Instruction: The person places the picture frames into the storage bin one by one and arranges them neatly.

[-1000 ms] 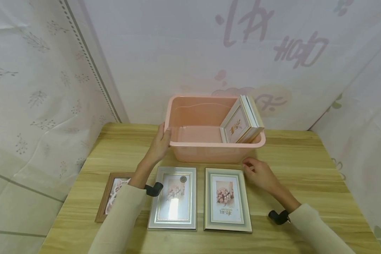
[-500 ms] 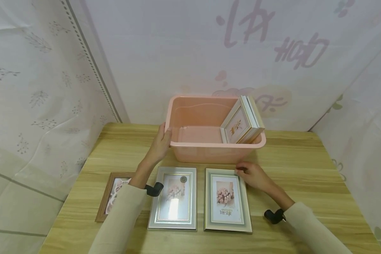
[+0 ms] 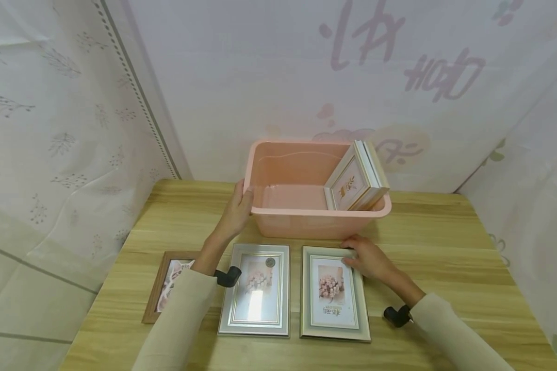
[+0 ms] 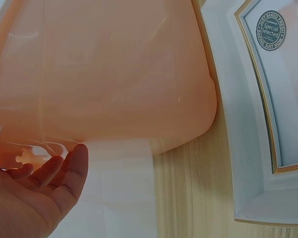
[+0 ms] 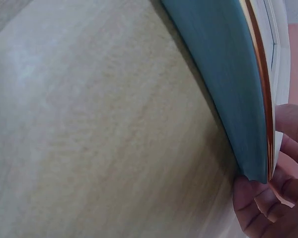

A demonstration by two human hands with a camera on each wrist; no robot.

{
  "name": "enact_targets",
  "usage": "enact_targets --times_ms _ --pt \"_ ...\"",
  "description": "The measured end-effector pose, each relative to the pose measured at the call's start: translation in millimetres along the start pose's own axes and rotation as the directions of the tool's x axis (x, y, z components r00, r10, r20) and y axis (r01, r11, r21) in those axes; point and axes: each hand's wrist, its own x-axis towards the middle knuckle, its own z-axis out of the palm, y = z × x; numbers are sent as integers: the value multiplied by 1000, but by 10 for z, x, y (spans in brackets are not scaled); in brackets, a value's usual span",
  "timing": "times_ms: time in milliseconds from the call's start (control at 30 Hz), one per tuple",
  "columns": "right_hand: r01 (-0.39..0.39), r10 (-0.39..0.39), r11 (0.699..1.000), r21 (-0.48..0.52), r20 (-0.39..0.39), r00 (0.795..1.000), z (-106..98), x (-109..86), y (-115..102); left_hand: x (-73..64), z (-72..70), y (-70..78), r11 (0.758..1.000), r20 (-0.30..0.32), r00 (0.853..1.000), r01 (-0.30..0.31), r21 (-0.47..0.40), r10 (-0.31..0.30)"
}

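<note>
Currently, pink bin [image 3: 308, 224] at picture centre gripped at left rim by left hand [image 3: 235, 214], presumably for steadiness; "free style" frame [image 3: 334, 293], lower centre, pinched near upper-right corner by right hand [image 3: 370, 260], apparently for finger access.

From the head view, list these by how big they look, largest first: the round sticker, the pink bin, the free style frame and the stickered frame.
1. pink bin
2. free style frame and stickered frame: too alike to rank
3. round sticker

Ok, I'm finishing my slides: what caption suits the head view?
Left hand holds a pink tub; right hand pinches the "free style" frame by its far edge.
</note>
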Motion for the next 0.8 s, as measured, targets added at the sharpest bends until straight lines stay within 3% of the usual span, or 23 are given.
enact_targets --times_ms 167,400,600,800 --pt "2 -2 999 -40 2 1000 -5 -23 2 -1 2 -4 1000 3 1000 -3 -3 3" --pt "-31 31 999 -13 29 999 -69 -50 26 4 9 -3 1000 -2 1000 3 1 -3" --pt "-55 47 989 136 63 997 -226 -76 -7 -4 0 -6 1000 21 1000 -17 7 17" --pt "-91 52 950 300 135 990 -391 -64 4 -4 -11 -12 1000 20 999 -28 8 28"
